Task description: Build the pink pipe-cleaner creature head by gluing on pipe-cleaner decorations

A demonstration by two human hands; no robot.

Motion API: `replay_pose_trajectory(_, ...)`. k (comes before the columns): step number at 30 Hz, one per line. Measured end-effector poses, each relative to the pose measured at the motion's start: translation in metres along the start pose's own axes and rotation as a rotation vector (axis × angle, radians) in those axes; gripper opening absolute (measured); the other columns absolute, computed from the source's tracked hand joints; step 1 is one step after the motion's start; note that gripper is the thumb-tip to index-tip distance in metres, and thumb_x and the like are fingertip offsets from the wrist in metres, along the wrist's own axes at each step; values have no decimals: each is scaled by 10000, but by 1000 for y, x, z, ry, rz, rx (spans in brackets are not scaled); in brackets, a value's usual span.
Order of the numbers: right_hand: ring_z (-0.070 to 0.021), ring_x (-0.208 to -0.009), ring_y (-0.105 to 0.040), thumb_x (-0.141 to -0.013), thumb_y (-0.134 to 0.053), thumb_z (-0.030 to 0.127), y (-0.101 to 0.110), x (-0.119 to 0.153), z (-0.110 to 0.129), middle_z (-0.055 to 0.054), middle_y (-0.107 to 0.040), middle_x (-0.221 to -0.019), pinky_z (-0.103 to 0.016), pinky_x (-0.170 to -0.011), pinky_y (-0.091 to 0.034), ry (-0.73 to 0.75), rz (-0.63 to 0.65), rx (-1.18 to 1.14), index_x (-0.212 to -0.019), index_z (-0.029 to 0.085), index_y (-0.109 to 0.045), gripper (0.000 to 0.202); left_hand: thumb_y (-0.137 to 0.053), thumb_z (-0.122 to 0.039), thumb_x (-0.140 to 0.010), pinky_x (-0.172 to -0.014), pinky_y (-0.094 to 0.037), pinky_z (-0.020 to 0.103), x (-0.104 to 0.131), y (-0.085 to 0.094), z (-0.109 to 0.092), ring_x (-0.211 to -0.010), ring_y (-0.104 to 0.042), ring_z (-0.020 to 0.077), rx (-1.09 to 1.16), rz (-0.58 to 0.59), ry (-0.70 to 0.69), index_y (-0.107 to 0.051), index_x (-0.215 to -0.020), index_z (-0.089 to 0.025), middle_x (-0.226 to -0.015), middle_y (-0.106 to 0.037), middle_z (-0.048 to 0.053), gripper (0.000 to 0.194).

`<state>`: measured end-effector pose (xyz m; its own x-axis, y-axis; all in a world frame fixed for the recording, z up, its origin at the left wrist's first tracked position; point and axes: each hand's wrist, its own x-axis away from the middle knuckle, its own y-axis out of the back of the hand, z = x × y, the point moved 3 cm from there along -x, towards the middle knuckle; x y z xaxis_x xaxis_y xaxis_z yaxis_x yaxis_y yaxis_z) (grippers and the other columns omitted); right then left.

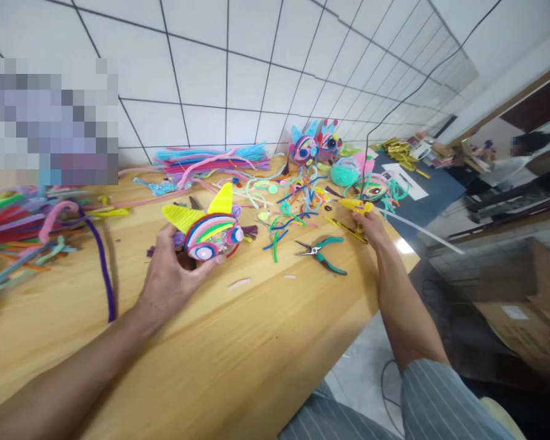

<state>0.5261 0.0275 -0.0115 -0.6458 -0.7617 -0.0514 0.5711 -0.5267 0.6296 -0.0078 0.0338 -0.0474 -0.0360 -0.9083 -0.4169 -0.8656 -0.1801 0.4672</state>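
My left hand (176, 269) is closed around the lower left side of a round, striped craft figure (214, 235) with yellow pointed ears and two blue-and-pink disc eyes. At the right of the table my right hand (369, 220) grips a yellow glue gun (355, 206), its nozzle pointing left and a long white stick trailing out to the right. Just below the glue gun lies a thin yellow tool (346, 230). Green-handled pliers (323, 252) rest open on the wooden table (238, 336) between my hands.
Pipe cleaner bundles lie at the left (22, 226) and along the tiled wall (215, 160). Finished-looking figures (305, 146) stand at the back, near a green yarn ball (345, 174) and scattered cut pieces. A black cord (407, 98) hangs at the right; a cardboard box (522, 324) is below.
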Motion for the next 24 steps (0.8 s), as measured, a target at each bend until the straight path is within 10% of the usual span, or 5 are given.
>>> replay_pose_trajectory(5,-208,-867,-572,-768,-797,515,17,15,-8,-22,-677,-809,-336,-767,-483,43,-54,102,-891,209,-661,357,-857,-633,-818,-871,-655,528,-1,1,-2,-999,-730,310,12,-14,-66,-488,-1420,-237,-1192,-662,94,809)
replay_pose_trajectory(10,-256,-931,-667,-805,-787,535,37,91,-3,-95,-739,-1029,-455,-900,-559,273,-246,204,-1013,207,-702,397,-887,-705,-804,-965,-658,524,-2,-2,-2,-1116,-726,313,25,-12,-116,-487,-1415,-218,-1322,-667,137,878)
replay_pose_trajectory(16,-285,-1022,-764,-996,-726,429,-20,200,56,-83,-812,-1045,-478,-955,-615,782,229,257,-1061,267,-780,183,-923,-727,-762,-1084,-622,522,-3,-3,3,-1257,-685,321,73,17,-89,-449,-1499,-188,-1455,-629,165,1028)
replay_pose_trajectory(24,-300,-977,-721,-1062,-619,336,-79,217,69,-119,-766,-977,-477,-904,-606,819,462,410,-944,242,-718,180,-900,-724,-803,-1030,-652,496,-5,-9,-1,-1195,-712,302,118,-11,-137,-441,-1541,-154,-1383,-662,170,1039)
